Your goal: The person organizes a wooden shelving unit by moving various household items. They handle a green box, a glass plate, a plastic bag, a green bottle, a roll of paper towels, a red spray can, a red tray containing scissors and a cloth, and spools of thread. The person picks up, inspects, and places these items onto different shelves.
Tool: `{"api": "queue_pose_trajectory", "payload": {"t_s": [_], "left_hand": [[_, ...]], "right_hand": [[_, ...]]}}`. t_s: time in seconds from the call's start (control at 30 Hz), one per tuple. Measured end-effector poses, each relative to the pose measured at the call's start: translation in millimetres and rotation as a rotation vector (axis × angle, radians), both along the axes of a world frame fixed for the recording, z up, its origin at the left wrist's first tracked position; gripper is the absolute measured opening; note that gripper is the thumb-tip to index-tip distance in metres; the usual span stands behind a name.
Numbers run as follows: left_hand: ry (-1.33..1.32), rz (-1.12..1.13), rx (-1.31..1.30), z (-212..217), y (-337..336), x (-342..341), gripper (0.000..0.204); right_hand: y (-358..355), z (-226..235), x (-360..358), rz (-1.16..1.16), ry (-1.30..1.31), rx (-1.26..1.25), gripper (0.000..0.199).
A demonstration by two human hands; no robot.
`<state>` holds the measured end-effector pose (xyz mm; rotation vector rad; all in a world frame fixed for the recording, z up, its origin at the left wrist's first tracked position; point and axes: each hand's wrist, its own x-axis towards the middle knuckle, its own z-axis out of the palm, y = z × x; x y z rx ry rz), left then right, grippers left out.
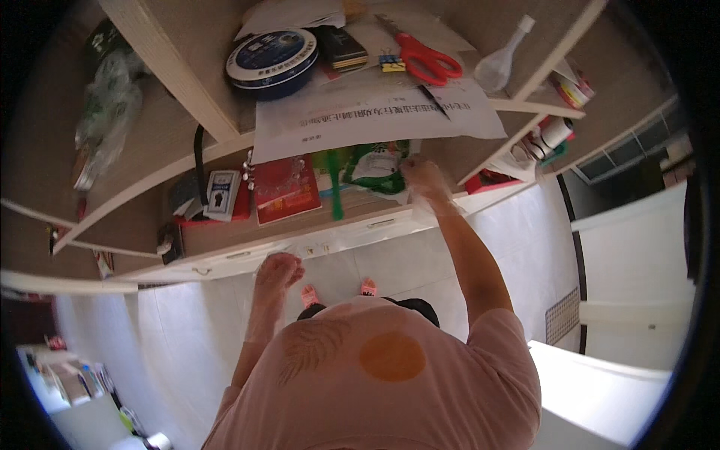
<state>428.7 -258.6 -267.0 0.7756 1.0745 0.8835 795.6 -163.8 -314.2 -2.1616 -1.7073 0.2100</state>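
Pink shirt [390, 375] fills the near lower middle, an orange round patch on its front; 2 pink slippers [337, 291] show just past it on the white floor [420, 262].

Left hand [279, 268] hangs low by the front edge of the wooden shelf unit [187, 90], fingers curled loosely downward; whether it touches the drawer front is hard to tell, and nothing shows in its grip.

Right hand [424, 178] reaches up into the middle shelf, fingers closed on thin clear plastic beside a green and white packet [379, 163]. Glare washes out the fingertips, so the exact pinch is unclear.

Left of the packet: a green stick-like handle [335, 191] standing out over the shelf edge, a red flat box [285, 189], then a small blue and white card pack [223, 193].

Far top shelf: round blue tin [272, 61], red-handled scissors [424, 58], clear plastic spoon [501, 64], and a large printed paper sheet [375, 112] hanging over the edge, hiding part of the shelf below.

Far left, a crumpled clear bag [105, 112], contents not readable. Right compartments hold small bottles, too small to sort. Frame corners are black.
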Motion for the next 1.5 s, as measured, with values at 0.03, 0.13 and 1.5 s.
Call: {"api": "queue_pose_trajectory", "payload": {"t_s": [0.03, 0.13, 1.5], "left_hand": [[0.038, 0.015, 0.039, -5, 2, 3, 0.009], [0.335, 0.030, 0.430, -23, 8, 1, 0.011], [1.143, -0.662, 1.587, -8, 130, 39, 0.023]], "right_hand": [[-2, -10, 14, -0.002, -0.065, 0.031, 0.016], [-15, 6, 24, 0.067, -0.139, 0.152, 0.020], [16, -13, -37, 0.093, 0.847, 0.290, 0.032]]}}
